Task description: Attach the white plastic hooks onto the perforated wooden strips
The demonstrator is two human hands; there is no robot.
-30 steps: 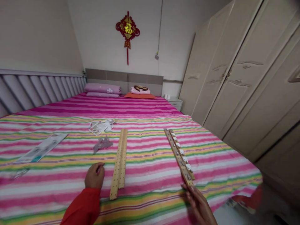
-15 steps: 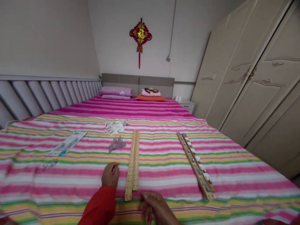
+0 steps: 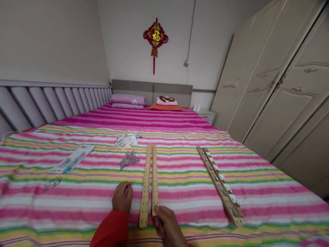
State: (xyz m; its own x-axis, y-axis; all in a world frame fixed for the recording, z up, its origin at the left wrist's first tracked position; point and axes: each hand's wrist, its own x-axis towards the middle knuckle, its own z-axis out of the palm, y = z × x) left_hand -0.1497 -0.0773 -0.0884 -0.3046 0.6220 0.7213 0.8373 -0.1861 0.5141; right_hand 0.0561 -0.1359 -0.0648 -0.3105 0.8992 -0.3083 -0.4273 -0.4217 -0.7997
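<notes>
Two light wooden strips with rows of small holes lie lengthwise before me, a narrow gap between them. My right hand [image 3: 168,222] pinches the near end of the right strip [image 3: 155,178] between thumb and fingers. Just left of the other strip [image 3: 145,192], my left hand [image 3: 122,197] rests on the bedspread with its fingers curled in. Whatever it may hold is hidden. Beyond that hand lies a small heap of greyish-purple pieces [image 3: 129,160], too small to make out clearly.
On the right lie wooden strips fitted with metal clips and white round tags [image 3: 222,187]. White-edged cards or packets [image 3: 128,140] are piled farther back. A clear package [image 3: 73,160] and thin wire loops [image 3: 52,184] lie left on the striped bedspread [image 3: 180,192].
My right hand has moved forward and taken the near end of the right wooden strip, which has shifted right, away from the other strip. My left hand stays nearly still, curled.
</notes>
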